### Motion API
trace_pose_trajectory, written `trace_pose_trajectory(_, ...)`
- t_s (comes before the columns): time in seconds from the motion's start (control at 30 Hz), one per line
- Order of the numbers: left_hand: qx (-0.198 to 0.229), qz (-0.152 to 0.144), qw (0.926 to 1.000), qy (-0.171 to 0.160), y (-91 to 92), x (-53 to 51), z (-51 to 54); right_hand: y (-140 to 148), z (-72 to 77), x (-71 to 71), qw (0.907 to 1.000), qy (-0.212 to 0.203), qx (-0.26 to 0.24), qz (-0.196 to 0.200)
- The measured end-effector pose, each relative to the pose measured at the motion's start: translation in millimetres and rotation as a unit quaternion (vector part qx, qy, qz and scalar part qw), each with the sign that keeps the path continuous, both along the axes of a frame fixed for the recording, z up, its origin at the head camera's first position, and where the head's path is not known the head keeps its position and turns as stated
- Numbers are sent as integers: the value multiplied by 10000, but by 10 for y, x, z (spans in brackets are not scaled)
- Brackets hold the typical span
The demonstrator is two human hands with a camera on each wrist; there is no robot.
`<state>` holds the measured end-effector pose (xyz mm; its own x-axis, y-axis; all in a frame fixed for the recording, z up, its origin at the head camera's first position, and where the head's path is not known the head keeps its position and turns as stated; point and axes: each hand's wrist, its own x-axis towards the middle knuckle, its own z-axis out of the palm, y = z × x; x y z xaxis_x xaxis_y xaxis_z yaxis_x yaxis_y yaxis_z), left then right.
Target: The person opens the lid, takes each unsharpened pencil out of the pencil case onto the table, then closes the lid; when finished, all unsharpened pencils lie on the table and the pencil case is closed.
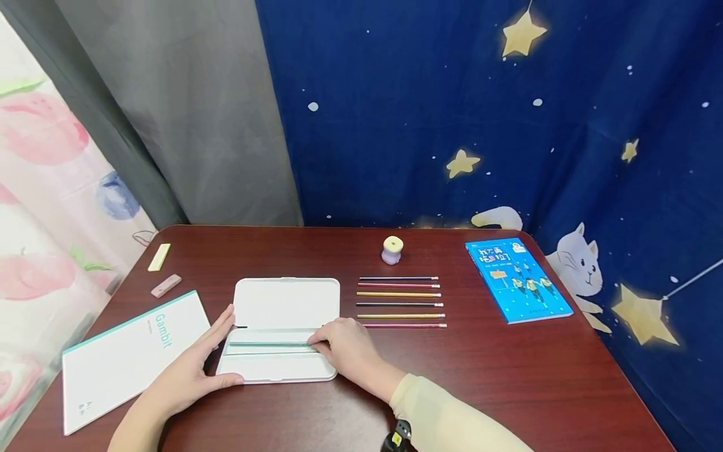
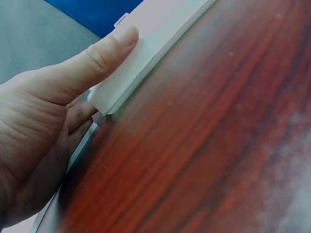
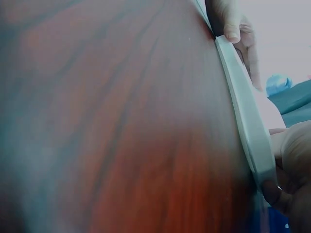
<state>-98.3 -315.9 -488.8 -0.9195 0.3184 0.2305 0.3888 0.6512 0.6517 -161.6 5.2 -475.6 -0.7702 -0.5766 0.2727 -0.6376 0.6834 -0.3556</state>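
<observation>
An unfolded white pencil case (image 1: 287, 301) lies on the table, its lid laid back. Inside its tray is a long, clear strip with green lines (image 1: 271, 345), which looks like a ruler. My right hand (image 1: 347, 348) reaches over the tray's right end, fingertips pinching the strip's right end. My left hand (image 1: 194, 367) holds the tray's left end. In the left wrist view, the left thumb (image 2: 109, 51) lies on the case's front edge, with the other fingers partly hidden behind its end. The right fingertips are partly hidden in the right wrist view.
Several pencils (image 1: 400, 304) lie in parallel rows right of the case. Behind them stands a small yellow-and-lilac object (image 1: 392, 250). A blue book (image 1: 518, 279) lies far right. Left are a white notebook (image 1: 135, 358), a pink eraser (image 1: 166, 285) and a cream-coloured block (image 1: 159, 257).
</observation>
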Motion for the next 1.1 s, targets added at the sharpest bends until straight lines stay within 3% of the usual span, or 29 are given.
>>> trace_pose_trajectory(0.43,-19,-8,10000,50,-16,10,11,62,326,7,9979,144,-539,335)
trace_pose_trajectory(0.63,5,-15,10000,10,3,-4,12,266,428,-29,9971,337,-623,268)
trace_pose_trajectory(0.87,-29,-21,10000,-9,19,-14,5,694,416,-97,9952,494,-820,-182)
trace_pose_trajectory(1.1,-130,-26,9999,17,22,-14,-7,1113,345,-61,9931,391,-891,-660)
